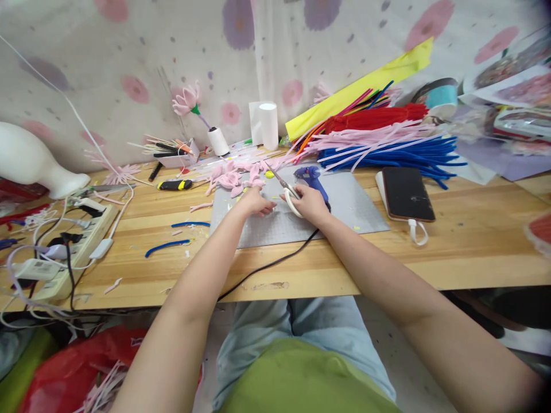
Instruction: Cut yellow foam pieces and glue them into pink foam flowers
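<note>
- Head view, far left: one power strip (pixel 98 222), crowded with plugs and cables, lies on the wooden table (pixel 486 246).
- Below the table edge, one red bag (pixel 51 373) holds a loose heap of pale strips (pixel 105 387).
- One yellow-and-black cutter (pixel 174 184) lies near two blue stems (pixel 167 245), which are well apart from the mat.
- Behind the cutter, one small pink box (pixel 178 162) holds a bunch of thin sticks (pixel 161 146) and pens, too tangled to count.
- One pink flower (pixel 186 102) stands tilted in one white roll (pixel 218 142).
- Pink fuzzy shapes (pixel 230 176), overlapping and hard to count, lie at the back left of one grey mat (pixel 353 212), some past its edge.
- Left hand (pixel 258 203), over the mat just beside them: fingers bent; whether they pinch anything, I cannot tell.
- Right hand (pixel 310 203): fingers curled around the white handles of one pair of scissors (pixel 280 181), blades pointing up and left above the mat.
- One blue glue gun (pixel 316 182) lies just beyond that hand.
- Behind, three large stem bundles: red (pixel 370 121), pink (pixel 374 135), blue (pixel 396 156).
- One dark phone (pixel 408 192), cable attached, lies right of the mat.
- One turquoise tub (pixel 443 102) stands behind it, contents hidden.
</note>
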`<control>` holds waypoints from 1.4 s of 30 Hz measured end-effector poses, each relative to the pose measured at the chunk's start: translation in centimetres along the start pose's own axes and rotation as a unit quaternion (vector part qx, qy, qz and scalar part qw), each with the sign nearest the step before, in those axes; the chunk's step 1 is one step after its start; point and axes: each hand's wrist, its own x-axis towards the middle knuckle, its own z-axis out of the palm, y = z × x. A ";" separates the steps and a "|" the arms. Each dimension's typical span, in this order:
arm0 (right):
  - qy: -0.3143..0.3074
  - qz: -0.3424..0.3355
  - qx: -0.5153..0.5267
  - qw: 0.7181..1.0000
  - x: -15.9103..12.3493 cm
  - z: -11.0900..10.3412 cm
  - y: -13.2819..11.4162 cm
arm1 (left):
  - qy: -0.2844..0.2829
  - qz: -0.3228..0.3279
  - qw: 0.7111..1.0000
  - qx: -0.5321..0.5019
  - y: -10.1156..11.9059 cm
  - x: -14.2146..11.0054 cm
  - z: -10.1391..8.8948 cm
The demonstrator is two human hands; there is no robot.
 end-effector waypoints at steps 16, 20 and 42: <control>0.022 0.013 -0.037 0.999 0.3 0.6 0.4 | 0.131 0.114 0.981 -0.086 -3.9 -0.2 -0.7; 0.006 0.024 -0.040 0.999 0.3 0.6 0.3 | 0.197 0.159 0.965 0.067 -3.1 0.1 -1.2; 0.043 0.006 0.001 0.999 0.0 0.3 -0.1 | 0.123 0.201 0.971 -0.046 -2.3 1.9 -1.0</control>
